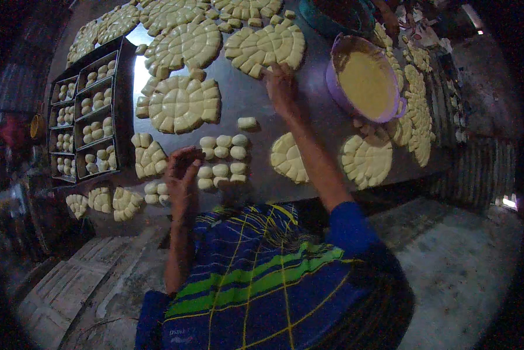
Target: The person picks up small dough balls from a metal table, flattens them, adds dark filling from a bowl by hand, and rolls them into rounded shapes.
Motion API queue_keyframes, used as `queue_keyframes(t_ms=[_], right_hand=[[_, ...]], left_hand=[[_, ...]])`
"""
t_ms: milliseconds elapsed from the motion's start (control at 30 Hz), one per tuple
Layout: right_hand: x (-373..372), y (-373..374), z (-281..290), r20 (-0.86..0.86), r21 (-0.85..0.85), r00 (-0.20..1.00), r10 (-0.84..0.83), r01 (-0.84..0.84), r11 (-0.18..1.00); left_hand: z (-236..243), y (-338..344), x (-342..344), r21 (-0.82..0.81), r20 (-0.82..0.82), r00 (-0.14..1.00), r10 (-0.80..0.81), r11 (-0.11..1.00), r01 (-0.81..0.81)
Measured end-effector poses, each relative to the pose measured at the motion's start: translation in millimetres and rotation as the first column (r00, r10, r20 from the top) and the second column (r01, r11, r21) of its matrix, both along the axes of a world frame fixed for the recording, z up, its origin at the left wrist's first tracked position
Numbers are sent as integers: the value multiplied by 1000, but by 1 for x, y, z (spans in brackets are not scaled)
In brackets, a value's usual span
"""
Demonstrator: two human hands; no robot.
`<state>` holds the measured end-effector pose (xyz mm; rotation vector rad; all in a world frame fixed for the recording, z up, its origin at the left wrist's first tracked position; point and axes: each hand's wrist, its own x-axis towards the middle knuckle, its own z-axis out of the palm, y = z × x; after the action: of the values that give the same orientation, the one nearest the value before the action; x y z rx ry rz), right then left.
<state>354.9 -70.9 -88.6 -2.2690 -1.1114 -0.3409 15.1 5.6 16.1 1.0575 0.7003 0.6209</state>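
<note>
My right hand [281, 90] reaches to the near edge of a cut round of pale dough [266, 48], its fingertips closed on a dough piece there. A single dough piece [247, 123] lies apart below that hand. My left hand [183, 169] is loosely curled, thumb and fingers apart, with nothing visible in it. It hovers between a cut dough wedge [149, 155] and rows of dough balls [221, 170]. Another scored dough round [183, 104] lies farther up the table [238, 87]. My right forearm partly covers a smaller dough round [288, 158].
A black compartmented baking tray [123, 87] with dough balls stands at the left. A purple tub [332, 81] of yellowish mixture and a teal basin [314, 17] stand at the right. More dough rounds [367, 161] lie near the front edge. Another person's hand [388, 20] shows at the far right.
</note>
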Motion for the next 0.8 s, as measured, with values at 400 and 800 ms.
queue_keyframes(t_ms=[400, 800], right_hand=[[11, -51, 42, -227, -87, 968, -103, 85, 993], [-53, -202, 49, -579, -232, 802, -148, 13, 973]], left_hand=[[8, -17, 7, -8, -80, 997, -21, 1000, 20], [-78, -137, 121, 832, -533, 746, -399, -86, 548]])
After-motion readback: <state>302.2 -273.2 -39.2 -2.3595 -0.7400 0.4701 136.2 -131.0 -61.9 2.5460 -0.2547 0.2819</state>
